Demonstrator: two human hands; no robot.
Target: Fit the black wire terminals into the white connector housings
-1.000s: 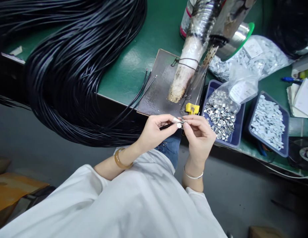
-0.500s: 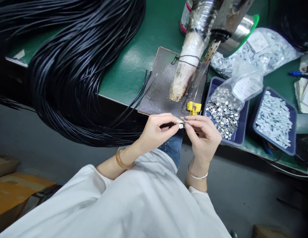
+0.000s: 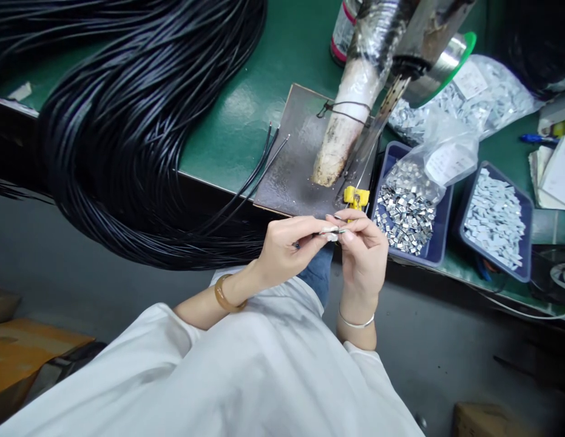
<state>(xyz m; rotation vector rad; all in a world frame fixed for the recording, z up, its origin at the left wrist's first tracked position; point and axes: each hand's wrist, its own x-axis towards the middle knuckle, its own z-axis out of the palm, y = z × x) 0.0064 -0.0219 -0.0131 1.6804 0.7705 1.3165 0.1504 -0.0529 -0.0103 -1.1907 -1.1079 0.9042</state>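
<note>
In front of the bench edge my hands meet fingertip to fingertip. My left hand (image 3: pixel 282 249) is closed in a pinch on a thin black cable, mostly hidden by the fingers. A small green wire (image 3: pixel 340 231) sticks out toward my right hand (image 3: pixel 365 252), whose thumb and fingers pinch its end. Just beyond the fingertips stands a yellow clip-like piece (image 3: pixel 356 197), with a thin silvery strand running up from it. Left of it, several stripped black cable ends (image 3: pixel 269 159) lie over a dark board (image 3: pixel 294 176).
A thick bundle of black cables (image 3: pixel 127 115) covers the bench's left side. A wrapped tube (image 3: pixel 339 133) slants down over the board. To the right are a blue bin (image 3: pixel 441 243) of metal pieces, another bin (image 3: pixel 527 243) of pale pieces, plastic bags (image 3: pixel 496 91) and a wire spool (image 3: pixel 446 64).
Both hands remain together at the cable end. My right hand has shifted slightly left and its fingers have changed their grip. The view has moved a little.
</note>
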